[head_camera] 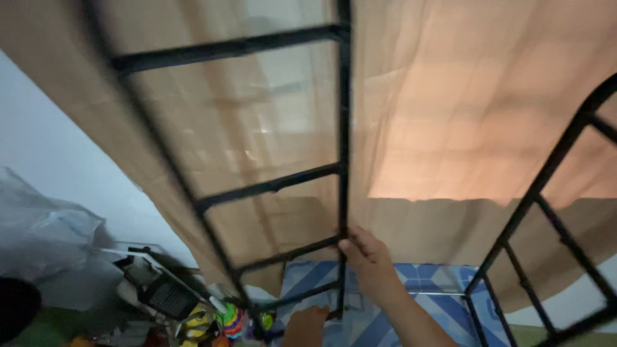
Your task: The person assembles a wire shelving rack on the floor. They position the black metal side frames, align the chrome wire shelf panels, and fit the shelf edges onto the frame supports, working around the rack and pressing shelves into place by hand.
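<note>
A black metal ladder-like frame [342,128] with several rungs stands tilted in front of a tan curtain [463,115]. My right hand [365,256] is closed around the frame's right rail, just where a rung meets it. My left hand [307,325] is low at the picture's bottom edge, reaching to the foot of that same rail. Its fingers are partly cut off, so its grip is unclear. The whole view is blurred by motion.
A second black metal frame [546,186] with a curved top stands at the right. Below lies a blue-and-white patterned surface [418,283]. At lower left are a crumpled clear plastic bag [45,225], a black flat device [168,297] and colourful toys [222,321].
</note>
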Demonstrator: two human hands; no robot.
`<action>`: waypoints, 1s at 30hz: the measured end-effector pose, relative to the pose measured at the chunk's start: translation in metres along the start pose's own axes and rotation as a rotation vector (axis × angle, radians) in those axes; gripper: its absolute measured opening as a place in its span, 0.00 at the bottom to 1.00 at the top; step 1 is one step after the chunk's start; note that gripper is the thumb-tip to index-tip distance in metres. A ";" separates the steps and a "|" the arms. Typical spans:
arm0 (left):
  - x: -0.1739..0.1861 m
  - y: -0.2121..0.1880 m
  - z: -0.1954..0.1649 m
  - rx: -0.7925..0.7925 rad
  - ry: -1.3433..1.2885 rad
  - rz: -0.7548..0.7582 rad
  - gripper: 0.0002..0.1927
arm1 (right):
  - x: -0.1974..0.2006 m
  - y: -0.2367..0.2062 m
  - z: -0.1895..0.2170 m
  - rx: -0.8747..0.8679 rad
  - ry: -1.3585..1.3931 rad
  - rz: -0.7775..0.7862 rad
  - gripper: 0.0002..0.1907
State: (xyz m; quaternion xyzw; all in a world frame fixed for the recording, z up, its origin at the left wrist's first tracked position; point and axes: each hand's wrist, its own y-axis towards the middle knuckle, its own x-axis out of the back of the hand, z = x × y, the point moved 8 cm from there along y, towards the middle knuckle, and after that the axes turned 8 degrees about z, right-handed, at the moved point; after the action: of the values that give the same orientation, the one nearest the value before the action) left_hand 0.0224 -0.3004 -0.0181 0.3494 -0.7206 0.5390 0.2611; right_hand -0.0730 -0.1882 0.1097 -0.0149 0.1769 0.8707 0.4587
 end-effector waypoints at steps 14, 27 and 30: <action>0.073 -0.112 -0.007 0.122 -0.717 -1.003 0.13 | 0.039 0.003 0.034 -0.062 0.023 -0.157 0.19; 0.143 -0.082 -0.007 -0.184 -0.968 -0.963 0.39 | 0.031 -0.008 0.021 -0.080 0.194 -0.261 0.16; 0.155 -0.086 -0.014 -0.287 -0.794 -1.058 0.40 | 0.033 -0.005 0.021 -0.050 0.196 -0.295 0.15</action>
State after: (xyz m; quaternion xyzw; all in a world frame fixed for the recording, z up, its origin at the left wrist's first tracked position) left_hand -0.0057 -0.3366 0.1539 0.7884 -0.5582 0.0683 0.2492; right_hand -0.0852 -0.1530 0.1215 -0.1371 0.1950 0.7924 0.5615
